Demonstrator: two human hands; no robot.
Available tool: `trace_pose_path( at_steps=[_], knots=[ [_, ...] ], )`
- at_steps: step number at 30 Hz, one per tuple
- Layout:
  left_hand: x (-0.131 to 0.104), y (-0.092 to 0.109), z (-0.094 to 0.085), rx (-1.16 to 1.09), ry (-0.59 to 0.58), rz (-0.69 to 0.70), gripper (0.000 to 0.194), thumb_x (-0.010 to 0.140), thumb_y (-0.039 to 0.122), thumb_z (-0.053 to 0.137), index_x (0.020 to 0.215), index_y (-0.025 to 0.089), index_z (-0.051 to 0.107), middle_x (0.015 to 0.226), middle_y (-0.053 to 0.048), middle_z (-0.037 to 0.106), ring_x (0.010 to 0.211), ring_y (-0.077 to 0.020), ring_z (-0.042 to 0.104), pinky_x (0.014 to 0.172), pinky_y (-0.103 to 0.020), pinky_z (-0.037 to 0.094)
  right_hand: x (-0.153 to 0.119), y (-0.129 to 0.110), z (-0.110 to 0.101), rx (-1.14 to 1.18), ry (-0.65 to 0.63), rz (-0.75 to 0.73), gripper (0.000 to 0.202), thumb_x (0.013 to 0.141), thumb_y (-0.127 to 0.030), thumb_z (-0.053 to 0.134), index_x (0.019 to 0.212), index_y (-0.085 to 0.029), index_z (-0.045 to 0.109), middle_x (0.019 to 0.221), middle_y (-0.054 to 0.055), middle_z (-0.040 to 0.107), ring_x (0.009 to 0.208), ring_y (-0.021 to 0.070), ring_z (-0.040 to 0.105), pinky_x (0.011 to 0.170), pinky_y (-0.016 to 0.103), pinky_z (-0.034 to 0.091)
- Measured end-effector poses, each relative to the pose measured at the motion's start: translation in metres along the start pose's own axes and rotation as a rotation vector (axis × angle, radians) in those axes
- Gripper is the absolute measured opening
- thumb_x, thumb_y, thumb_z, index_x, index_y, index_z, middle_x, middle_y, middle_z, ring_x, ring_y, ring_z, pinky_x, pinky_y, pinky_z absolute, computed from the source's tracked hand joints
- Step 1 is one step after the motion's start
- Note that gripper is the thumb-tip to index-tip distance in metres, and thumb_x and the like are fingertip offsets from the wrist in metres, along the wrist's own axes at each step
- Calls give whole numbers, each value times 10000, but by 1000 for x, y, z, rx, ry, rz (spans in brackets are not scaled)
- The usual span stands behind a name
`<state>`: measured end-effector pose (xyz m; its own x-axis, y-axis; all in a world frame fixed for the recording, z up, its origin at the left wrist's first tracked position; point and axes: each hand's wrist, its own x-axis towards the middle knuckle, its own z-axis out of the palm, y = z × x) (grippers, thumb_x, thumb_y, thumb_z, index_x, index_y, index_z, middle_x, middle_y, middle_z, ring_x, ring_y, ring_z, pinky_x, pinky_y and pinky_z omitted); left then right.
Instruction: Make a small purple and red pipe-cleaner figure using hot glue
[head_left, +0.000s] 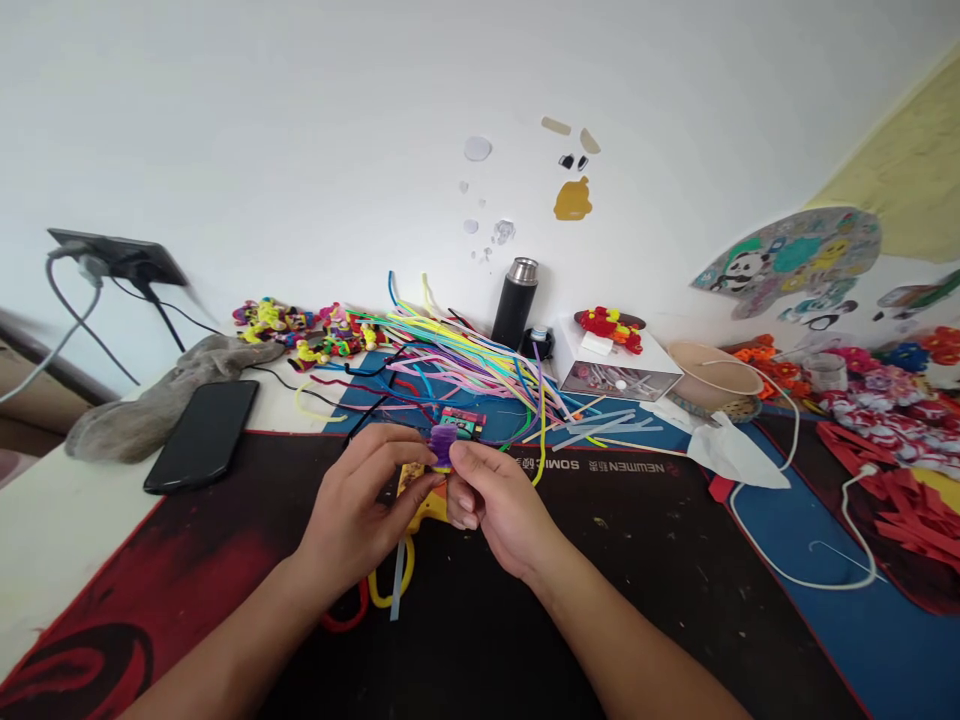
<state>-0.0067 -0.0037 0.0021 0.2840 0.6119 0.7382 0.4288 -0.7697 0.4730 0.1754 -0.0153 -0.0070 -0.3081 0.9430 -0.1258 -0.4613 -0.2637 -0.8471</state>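
A small purple fuzzy piece (pixel 443 446) is held upright between both hands near the middle of the view. My left hand (pixel 360 500) pinches its left side with thumb and fingers. On its right side, the thumb and curled fingers of my right hand (pixel 499 500) grip it. Below and behind the hands lies a yellow object (pixel 430 512), partly covered by them. Scissors with yellow and red handle loops (pixel 405 578) rest on the dark mat, with a pale strip (pixel 397 585) across the yellow loop.
Behind the hands lies a pile of coloured pipe cleaners (pixel 465 355), with a black flask (pixel 514 305) beyond. A phone (pixel 204 436) is at left. A white drawer box (pixel 619 365), a bowl (pixel 712 372), a white cable (pixel 806 585) and colourful fuzzy pieces (pixel 877 400) are at right.
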Motion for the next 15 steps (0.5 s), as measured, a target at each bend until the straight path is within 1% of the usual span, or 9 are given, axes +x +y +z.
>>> trace_pose_path(
  at_steps=[5, 11, 15],
  knots=[
    [0, -1, 2, 56, -17, 66, 138, 985, 114, 746, 1033, 237, 706, 976, -45, 777, 921, -205, 754, 846, -303, 595, 0, 0, 1, 6, 5, 14, 482, 877, -598, 874, 779, -210, 605, 532, -105, 447, 450, 73, 342, 520, 266, 293],
    [-2, -1, 3, 144, 23, 60, 113, 984, 139, 770, 1017, 234, 720, 926, -32, 802, 871, -207, 763, 831, -311, 598, 0, 2, 1, 22, 3, -3, 495, 892, -598, 860, 747, -217, 579, 523, -103, 449, 439, 75, 335, 510, 269, 299],
    [-2, 1, 3, 158, 39, 66, 116, 980, 129, 778, 992, 229, 721, 898, -26, 808, 855, -203, 766, 832, -303, 599, 0, 3, 1, 33, -5, -8, 489, 906, -587, 852, 744, -218, 575, 525, -103, 448, 435, 73, 340, 512, 266, 307]
  ],
)
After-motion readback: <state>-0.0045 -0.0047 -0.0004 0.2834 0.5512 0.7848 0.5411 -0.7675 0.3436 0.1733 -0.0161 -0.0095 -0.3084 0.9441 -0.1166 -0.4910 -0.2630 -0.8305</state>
